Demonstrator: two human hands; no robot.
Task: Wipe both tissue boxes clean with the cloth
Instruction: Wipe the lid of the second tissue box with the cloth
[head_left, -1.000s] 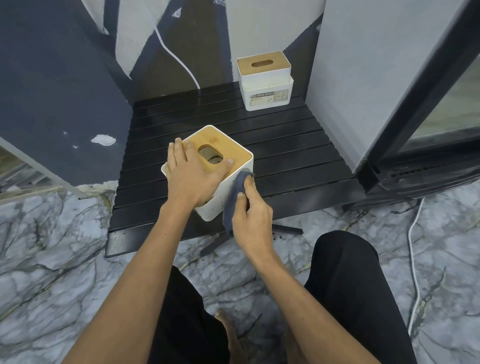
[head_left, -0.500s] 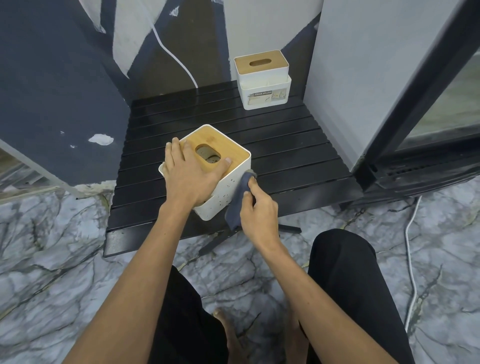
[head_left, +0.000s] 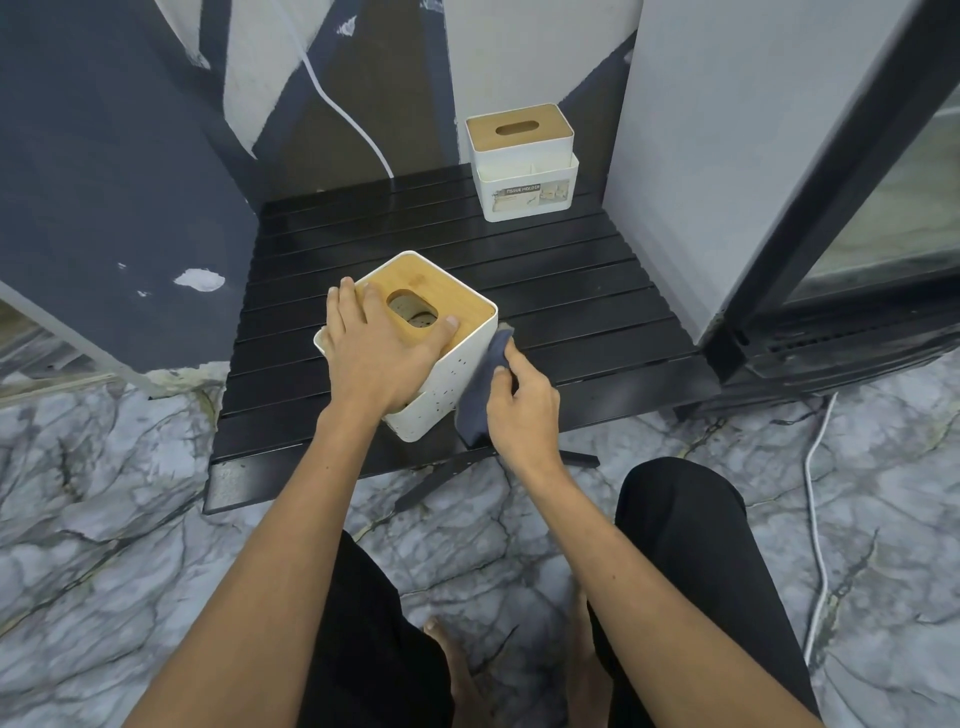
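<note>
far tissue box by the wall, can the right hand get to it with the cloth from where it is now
Probably yes. The bare slats of the black table lie between the right hand and the far tissue box, with nothing standing there. The hand grips the cloth against the near tissue box, so it needs a forward reach.

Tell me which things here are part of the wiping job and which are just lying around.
Part of the job:
near tissue box, steadied by the left hand
cloth, pressed to its side by the right hand
far tissue box, untouched at the back of the table

Just lying about:
white cable on the wall
floor cable
glass-door cabinet
</note>
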